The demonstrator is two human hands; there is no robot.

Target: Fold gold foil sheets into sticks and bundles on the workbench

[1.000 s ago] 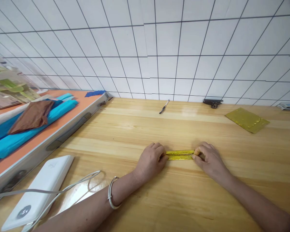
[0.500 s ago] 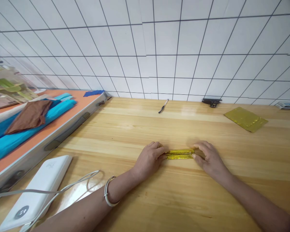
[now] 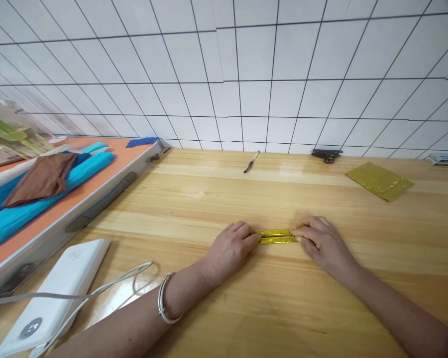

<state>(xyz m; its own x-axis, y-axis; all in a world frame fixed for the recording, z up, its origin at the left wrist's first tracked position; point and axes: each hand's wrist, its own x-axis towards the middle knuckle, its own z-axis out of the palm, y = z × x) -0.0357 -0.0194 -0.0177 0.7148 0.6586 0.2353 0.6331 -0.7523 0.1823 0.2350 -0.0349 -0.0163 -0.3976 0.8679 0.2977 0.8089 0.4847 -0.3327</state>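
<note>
A shiny gold foil paper (image 3: 278,236), folded into a narrow strip with a lengthwise line along its middle, lies on the wooden table (image 3: 224,199). My left hand (image 3: 233,248) has its fingers closed over the strip's left end. At the right end, the fingertips and thumb of my right hand (image 3: 321,243) pinch the foil. Both ends of the strip are hidden under the fingers. Toward the back right lies a stack of gold foil sheets (image 3: 380,181).
A pen (image 3: 251,162) and a black clip (image 3: 327,155) lie near the tiled wall. At left are a white power bank (image 3: 56,293) with a cable (image 3: 108,282) and a raised orange surface (image 3: 108,191) bearing blue and brown cloth (image 3: 41,180).
My right hand's fingers have shifted slightly left over the strip's end. The strip looks flatter and narrower. My left hand keeps its hold.
</note>
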